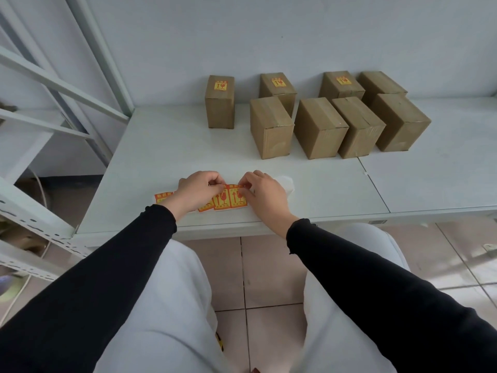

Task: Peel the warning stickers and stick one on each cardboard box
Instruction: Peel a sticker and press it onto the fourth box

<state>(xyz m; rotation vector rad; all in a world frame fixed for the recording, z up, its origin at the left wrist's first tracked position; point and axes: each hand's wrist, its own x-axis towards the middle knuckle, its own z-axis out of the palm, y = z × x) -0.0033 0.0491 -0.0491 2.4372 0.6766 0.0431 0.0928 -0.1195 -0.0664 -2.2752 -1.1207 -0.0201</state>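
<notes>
Fingertips of left hand [197,190] and right hand [265,193] pinch a glossy orange-yellow sticker strip [228,200] near taped cardboard boxes [320,127].

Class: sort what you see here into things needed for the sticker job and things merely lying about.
Needed: sticker strip; cardboard boxes; left hand; right hand.
Lying about: white crumpled paper; metal shelf frame; cable.
</notes>
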